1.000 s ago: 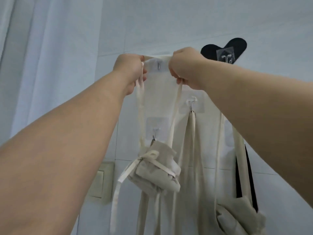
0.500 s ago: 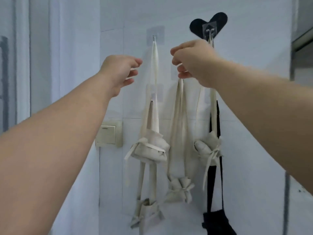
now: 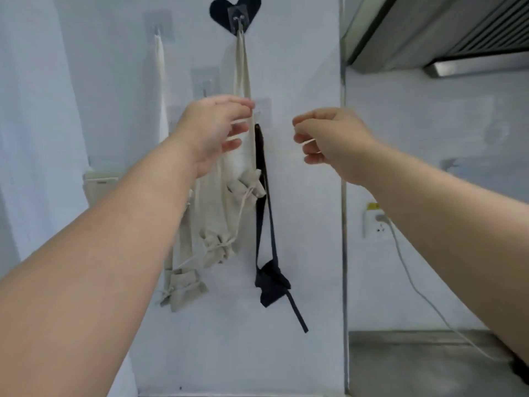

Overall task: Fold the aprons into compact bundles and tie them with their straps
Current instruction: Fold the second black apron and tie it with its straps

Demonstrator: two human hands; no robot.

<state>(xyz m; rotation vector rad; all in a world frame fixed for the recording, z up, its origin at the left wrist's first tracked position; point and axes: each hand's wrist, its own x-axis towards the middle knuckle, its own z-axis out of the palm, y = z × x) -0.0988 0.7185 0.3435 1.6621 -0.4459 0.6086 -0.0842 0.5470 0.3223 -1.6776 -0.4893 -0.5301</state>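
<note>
Several folded apron bundles hang by their straps from adhesive hooks on the white wall. Three are beige: an upper bundle (image 3: 246,185), a middle bundle (image 3: 218,248) and a low bundle (image 3: 183,290). A black bundle (image 3: 270,285) hangs to their right with one strap end dangling. A black heart-shaped hook (image 3: 235,10) carries a beige strap loop (image 3: 242,70). My left hand (image 3: 213,133) hovers in front of that strap with relaxed fingers and grips nothing. My right hand (image 3: 329,138) is off to the right, loosely curled and empty.
A range hood (image 3: 435,30) juts out at the top right above a steel counter (image 3: 423,362). A wall socket (image 3: 375,222) feeds a white cable (image 3: 415,287) down to the counter. A light switch (image 3: 98,181) and a pale curtain (image 3: 34,110) are on the left.
Both hands have let go of the strap loop left on the top-left hook, and have dropped lower and apart. The view has swung right, bringing the hood and counter in.
</note>
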